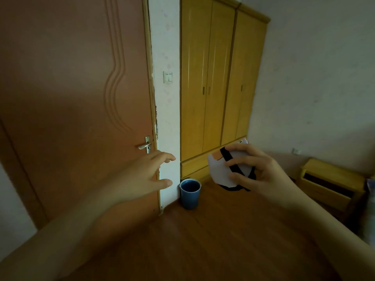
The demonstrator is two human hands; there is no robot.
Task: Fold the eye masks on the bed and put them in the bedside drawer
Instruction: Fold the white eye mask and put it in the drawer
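Your right hand [261,171] grips one folded eye mask [225,171], fingers wrapped over its black strap, held in the air left of the bedside cabinet [328,185]. Your left hand [142,177] is empty, fingers spread. One blue bin [190,193] stands farther left of the cabinet; contents unseen. The cabinet's one drawer [322,194] is pulled out.

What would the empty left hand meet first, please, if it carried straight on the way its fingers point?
Probably the white wall strip beside the reddish-brown door; the left hand points there, though depth is unclear.
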